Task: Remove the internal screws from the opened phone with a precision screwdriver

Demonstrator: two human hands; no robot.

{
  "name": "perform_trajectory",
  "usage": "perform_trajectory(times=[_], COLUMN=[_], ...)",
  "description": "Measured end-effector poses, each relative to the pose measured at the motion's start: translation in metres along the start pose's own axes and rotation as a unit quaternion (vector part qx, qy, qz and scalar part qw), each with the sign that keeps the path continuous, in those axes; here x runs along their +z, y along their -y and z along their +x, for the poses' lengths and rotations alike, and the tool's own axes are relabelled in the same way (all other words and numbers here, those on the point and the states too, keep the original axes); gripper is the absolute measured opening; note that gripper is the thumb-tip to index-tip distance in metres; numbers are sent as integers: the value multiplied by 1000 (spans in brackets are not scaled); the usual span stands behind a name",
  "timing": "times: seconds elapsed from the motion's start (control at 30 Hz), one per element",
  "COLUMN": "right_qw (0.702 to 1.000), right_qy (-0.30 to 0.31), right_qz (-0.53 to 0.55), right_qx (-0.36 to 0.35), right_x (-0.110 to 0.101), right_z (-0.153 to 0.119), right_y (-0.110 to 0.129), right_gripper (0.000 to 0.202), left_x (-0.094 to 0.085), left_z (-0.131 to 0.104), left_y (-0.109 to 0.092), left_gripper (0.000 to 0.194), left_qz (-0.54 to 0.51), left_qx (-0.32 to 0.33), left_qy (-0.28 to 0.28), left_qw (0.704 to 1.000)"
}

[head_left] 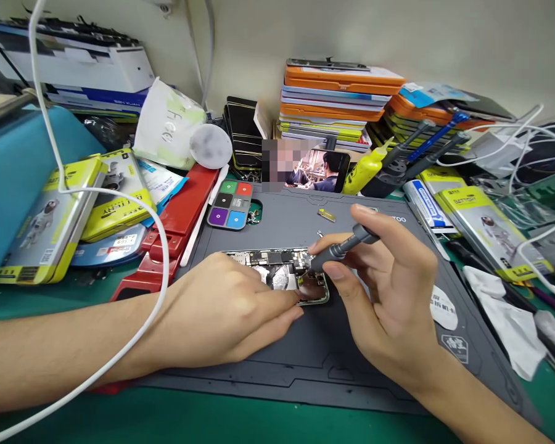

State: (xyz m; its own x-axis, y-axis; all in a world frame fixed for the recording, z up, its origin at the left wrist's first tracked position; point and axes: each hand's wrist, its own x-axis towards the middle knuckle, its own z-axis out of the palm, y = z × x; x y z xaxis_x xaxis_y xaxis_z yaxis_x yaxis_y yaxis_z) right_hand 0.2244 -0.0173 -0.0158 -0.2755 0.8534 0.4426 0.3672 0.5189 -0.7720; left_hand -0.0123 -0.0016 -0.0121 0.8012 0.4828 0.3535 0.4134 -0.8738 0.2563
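Note:
An opened phone (277, 276) with its inner boards showing lies on the dark grey mat (305, 370). My left hand (231, 308) rests over the phone's left part and lower edge, its fingers closed round that edge. In my right hand (379, 283) is a grey screwdriver (345, 245), tilted, with the thumb and fingers around its shaft and the index finger on its top end. The screwdriver's lower end is over the phone's right part; its tip is too small to make out. A small gold-coloured part (326, 214) lies on the mat behind the phone.
Behind the phone stand a colored tray (230, 205) and a propped phone playing video (319, 169). A white cable (164, 265) hangs across the left forearm. Battery boxes (490, 228), a red tool (166, 228), a yellow bottle (366, 168) and stacked orange boxes (342, 79) surround the mat.

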Motion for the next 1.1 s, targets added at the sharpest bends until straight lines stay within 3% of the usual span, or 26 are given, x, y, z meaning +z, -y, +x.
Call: perform_trajectory(times=[0.4,0.63,0.83,1.1], right_qw=[1000,986,971,975], right_qy=[14,32,10,24], right_qz=[6,-128,-190,-155], right_qx=[21,-104,-147,-155], right_x=[1,-8,-14,-15], right_z=[1,6,6,8], right_y=[-3,2,9,5], right_gripper=[70,81,65,57], left_x=[-1,0,1,4], left_z=[0,3,3,2], left_y=[0,1,1,0], left_gripper=[25,22,21,26], left_qz=[-12,-24,-24,-16], left_qx=[-20,-9,-2,-9], left_qy=[23,-6,-18,-18], left_qw=[999,1000,1000,1000])
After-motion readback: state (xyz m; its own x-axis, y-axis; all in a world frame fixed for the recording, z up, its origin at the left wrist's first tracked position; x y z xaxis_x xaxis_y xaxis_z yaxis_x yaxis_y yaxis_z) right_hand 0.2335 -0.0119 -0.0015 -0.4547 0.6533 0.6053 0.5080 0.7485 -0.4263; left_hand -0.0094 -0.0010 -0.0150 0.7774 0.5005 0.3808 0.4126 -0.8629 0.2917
